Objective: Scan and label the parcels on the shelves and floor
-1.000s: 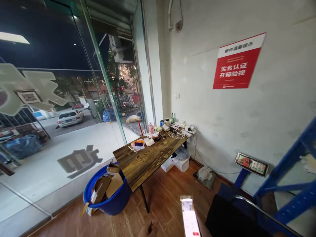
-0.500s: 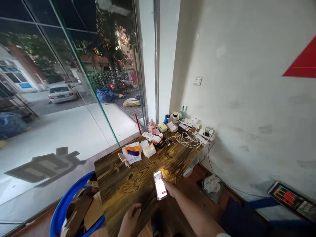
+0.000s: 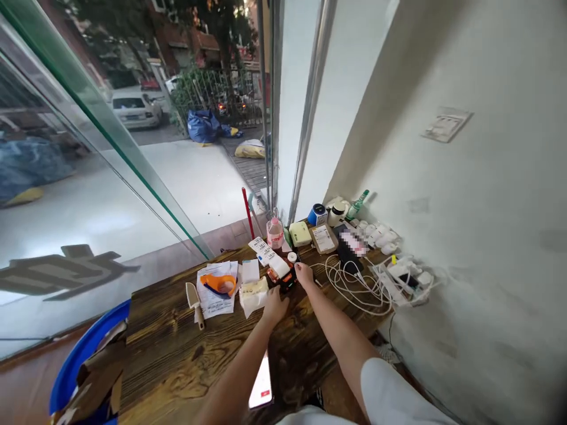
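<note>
A small black-and-orange label printer (image 3: 287,283) sits on the wooden table, with a white strip of printed labels (image 3: 266,252) running from it toward the window. My left hand (image 3: 275,307) is at its near left edge, fingertips against it. On its right side my right hand (image 3: 303,275) grips with bent fingers; part of the printer is hidden behind both hands. Beneath my left forearm lies a phone (image 3: 261,386) with a lit screen, partly covered. A white tissue pack (image 3: 253,297) is just left of my left hand.
Left on the table (image 3: 177,360) are papers (image 3: 221,304), an orange-and-blue tape dispenser (image 3: 219,284) and a pale-bladed knife (image 3: 195,302). Behind stand a pink-capped bottle (image 3: 274,233) and a green bottle (image 3: 358,204). White cables (image 3: 354,292) coil at right. A blue bin (image 3: 66,372) holds cardboard.
My right hand has let go of the phone, which now lies on the table. Both hands have moved forward to the label printer. The view has shifted closer to the table.
</note>
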Demonstrator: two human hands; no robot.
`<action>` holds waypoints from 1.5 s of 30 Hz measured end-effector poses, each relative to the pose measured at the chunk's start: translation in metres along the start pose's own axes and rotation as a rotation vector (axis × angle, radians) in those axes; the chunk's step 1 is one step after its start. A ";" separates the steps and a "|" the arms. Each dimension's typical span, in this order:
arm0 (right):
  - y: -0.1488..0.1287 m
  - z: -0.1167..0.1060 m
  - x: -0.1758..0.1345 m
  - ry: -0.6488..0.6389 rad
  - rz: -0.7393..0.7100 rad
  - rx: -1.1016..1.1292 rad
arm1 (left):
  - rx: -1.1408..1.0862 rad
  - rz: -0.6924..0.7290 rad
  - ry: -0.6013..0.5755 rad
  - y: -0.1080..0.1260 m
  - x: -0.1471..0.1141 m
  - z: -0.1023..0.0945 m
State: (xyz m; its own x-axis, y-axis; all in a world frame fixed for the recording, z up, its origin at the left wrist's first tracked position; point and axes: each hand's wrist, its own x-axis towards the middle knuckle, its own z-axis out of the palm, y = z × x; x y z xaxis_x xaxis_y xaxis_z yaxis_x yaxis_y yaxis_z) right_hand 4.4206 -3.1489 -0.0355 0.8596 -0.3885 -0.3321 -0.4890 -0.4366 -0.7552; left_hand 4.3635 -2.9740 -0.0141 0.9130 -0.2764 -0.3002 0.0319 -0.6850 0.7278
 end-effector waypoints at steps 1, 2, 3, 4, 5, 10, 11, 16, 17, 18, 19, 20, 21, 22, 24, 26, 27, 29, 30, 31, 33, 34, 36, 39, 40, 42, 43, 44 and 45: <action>0.001 0.001 0.015 -0.032 -0.004 -0.016 | 0.008 -0.039 0.050 0.007 0.019 0.008; 0.004 0.002 0.027 -0.065 -0.006 -0.028 | 0.016 -0.075 0.099 0.012 0.035 0.015; 0.008 0.002 0.036 -0.099 -0.004 -0.035 | 0.023 -0.108 0.143 0.016 0.049 0.021; 0.013 0.003 0.043 -0.132 0.003 -0.036 | 0.028 -0.137 0.180 0.018 0.059 0.026; 0.018 0.003 0.048 -0.165 0.015 -0.034 | 0.033 -0.163 0.210 0.019 0.068 0.031; 0.042 0.003 0.069 -0.341 0.158 0.024 | 0.043 -0.245 0.318 0.016 0.084 0.042; 0.044 0.004 0.074 -0.375 0.196 0.037 | 0.042 -0.257 0.331 0.015 0.085 0.042; 0.046 0.006 0.098 -0.490 0.319 0.075 | 0.025 -0.324 0.408 0.016 0.096 0.042; 0.046 0.005 0.101 -0.500 0.327 0.077 | 0.019 -0.340 0.430 0.017 0.099 0.041; 0.047 0.005 0.103 -0.508 0.332 0.079 | 0.011 -0.359 0.454 0.017 0.103 0.040; 0.048 0.003 0.104 -0.513 0.335 0.078 | 0.003 -0.378 0.481 0.018 0.107 0.039; 0.050 0.002 0.104 -0.515 0.334 0.078 | -0.006 -0.394 0.506 0.019 0.110 0.038; 0.051 0.001 0.104 -0.513 0.329 0.077 | -0.017 -0.403 0.528 0.020 0.113 0.037; 0.053 0.000 0.104 -0.511 0.321 0.075 | -0.030 -0.403 0.543 0.021 0.115 0.035; 0.055 -0.001 0.104 -0.507 0.293 0.070 | -0.063 -0.385 0.564 0.023 0.117 0.034; 0.055 -0.001 0.104 -0.506 0.252 0.060 | -0.093 -0.364 0.591 0.024 0.115 0.034; 0.054 -0.001 0.104 -0.504 0.225 0.056 | -0.101 -0.352 0.610 0.025 0.113 0.034; 0.052 -0.001 0.102 -0.485 0.149 0.054 | -0.113 -0.316 0.642 0.027 0.106 0.035; 0.052 -0.001 0.100 -0.466 0.102 0.057 | -0.125 -0.288 0.649 0.027 0.102 0.035; 0.052 0.000 0.097 -0.439 0.048 0.063 | -0.145 -0.258 0.651 0.027 0.099 0.036; 0.054 0.000 0.088 -0.367 -0.073 0.081 | -0.210 -0.202 0.640 0.025 0.094 0.037; 0.056 0.000 0.082 -0.329 -0.140 0.091 | -0.254 -0.181 0.632 0.023 0.092 0.038; 0.060 0.001 0.071 -0.268 -0.270 0.109 | -0.346 -0.157 0.612 0.018 0.090 0.039; 0.064 0.003 0.059 -0.212 -0.413 0.114 | -0.455 -0.148 0.569 0.012 0.089 0.040; 0.064 0.005 0.058 -0.194 -0.441 0.110 | -0.476 -0.148 0.554 0.010 0.089 0.041; 0.062 0.010 0.058 -0.163 -0.477 0.100 | -0.497 -0.144 0.531 0.008 0.087 0.041; 0.060 0.012 0.060 -0.151 -0.488 0.097 | -0.500 -0.139 0.523 0.008 0.087 0.042; 0.058 0.015 0.062 -0.142 -0.496 0.095 | -0.499 -0.131 0.517 0.007 0.086 0.042; 0.057 0.017 0.064 -0.135 -0.502 0.095 | -0.496 -0.119 0.512 0.006 0.086 0.043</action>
State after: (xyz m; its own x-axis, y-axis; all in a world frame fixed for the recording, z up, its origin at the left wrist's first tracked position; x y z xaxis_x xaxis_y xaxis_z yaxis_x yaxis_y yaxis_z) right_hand 4.4503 -3.1844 -0.1094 0.9990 -0.0403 0.0184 -0.0024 -0.4644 -0.8856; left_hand 4.4246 -3.0310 -0.0618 0.9640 0.2150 -0.1566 0.2128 -0.2707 0.9388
